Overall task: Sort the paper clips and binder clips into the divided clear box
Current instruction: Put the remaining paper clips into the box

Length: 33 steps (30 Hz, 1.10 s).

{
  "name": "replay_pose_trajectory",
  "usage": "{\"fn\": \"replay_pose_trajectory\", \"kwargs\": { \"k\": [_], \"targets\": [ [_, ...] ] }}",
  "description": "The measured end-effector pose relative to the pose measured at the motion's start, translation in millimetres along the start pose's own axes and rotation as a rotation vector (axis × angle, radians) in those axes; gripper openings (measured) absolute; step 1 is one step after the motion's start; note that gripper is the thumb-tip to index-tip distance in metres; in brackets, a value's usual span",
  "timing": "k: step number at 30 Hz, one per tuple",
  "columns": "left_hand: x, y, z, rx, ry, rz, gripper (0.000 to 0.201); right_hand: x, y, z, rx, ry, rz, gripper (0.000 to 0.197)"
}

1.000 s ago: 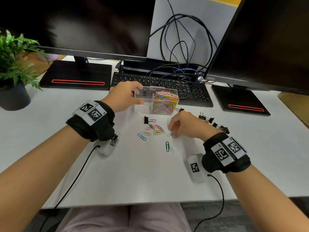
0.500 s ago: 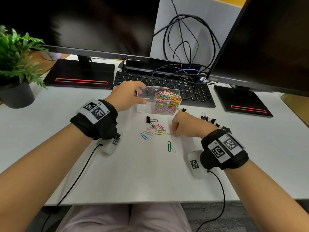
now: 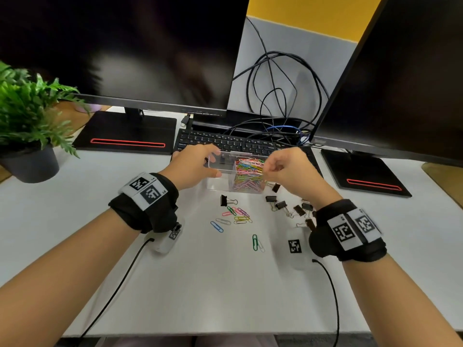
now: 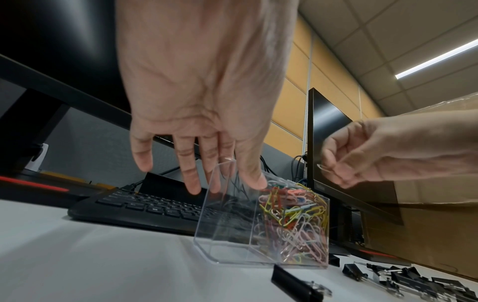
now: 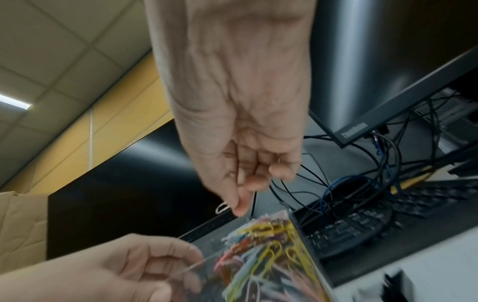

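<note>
The clear divided box (image 3: pixel 219 182) stands in front of the keyboard. Its right compartment is packed with coloured paper clips (image 3: pixel 249 174); something small and dark sits in the left one. My left hand (image 3: pixel 213 162) grips the box's left end, thumb in front and fingers behind. Over the right compartment, my right hand (image 3: pixel 266 172) pinches a pale paper clip (image 5: pixel 223 208), which also shows in the left wrist view (image 4: pixel 322 167). Loose paper clips (image 3: pixel 235 216) and a green clip (image 3: pixel 254 242) lie on the table. A binder clip (image 3: pixel 226 201) lies nearby, and several binder clips (image 3: pixel 290 207) lie to the right.
A keyboard (image 3: pixel 225 142) lies right behind the box, with tangled cables (image 3: pixel 280 101) beyond it. Two monitors stand on black bases (image 3: pixel 127 134) left and right. A potted plant (image 3: pixel 27 126) is at the far left. White table (image 3: pixel 213 291) extends toward me.
My right hand has lifted from the loose clips on the table, carrying a paper clip up and back to above the box's right compartment. The left hand stayed on the box.
</note>
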<state>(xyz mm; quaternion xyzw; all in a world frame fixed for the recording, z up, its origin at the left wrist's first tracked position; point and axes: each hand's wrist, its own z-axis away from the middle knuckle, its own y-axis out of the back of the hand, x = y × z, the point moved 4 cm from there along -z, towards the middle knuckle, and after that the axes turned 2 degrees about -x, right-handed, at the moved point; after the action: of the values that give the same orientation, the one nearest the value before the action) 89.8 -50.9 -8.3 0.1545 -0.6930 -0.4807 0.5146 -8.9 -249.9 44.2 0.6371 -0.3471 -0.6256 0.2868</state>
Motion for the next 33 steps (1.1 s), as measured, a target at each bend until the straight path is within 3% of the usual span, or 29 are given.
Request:
{"fn": "replay_pose_trajectory", "kwargs": {
  "k": [4,15,17,20,25,29,33],
  "targets": [
    [1,-1,1,-0.002,-0.002,0.004,0.053,0,8,-24,0.159,-0.032,-0.013,0.005],
    [0,-2,1,0.001,-0.002,-0.002,0.052,6,6,-20,0.255,-0.045,0.007,0.012],
    [0,-1,2,0.004,-0.006,-0.002,0.052,-2,7,-6,0.151,-0.070,0.043,0.010],
    [2,0,3,0.002,-0.010,-0.001,0.051,-11,-6,20,-0.144,-0.152,0.180,0.014],
    [3,3,4,0.003,-0.007,0.014,0.050,-5,-46,56,-0.529,-0.256,0.371,0.036],
    [3,2,3,0.004,-0.004,0.003,0.051,1,-65,63,-0.605,-0.330,0.358,0.038],
    [2,1,2,0.004,0.001,-0.010,0.051,-2,-72,51,-0.515,-0.231,0.487,0.020]
  ]
}}
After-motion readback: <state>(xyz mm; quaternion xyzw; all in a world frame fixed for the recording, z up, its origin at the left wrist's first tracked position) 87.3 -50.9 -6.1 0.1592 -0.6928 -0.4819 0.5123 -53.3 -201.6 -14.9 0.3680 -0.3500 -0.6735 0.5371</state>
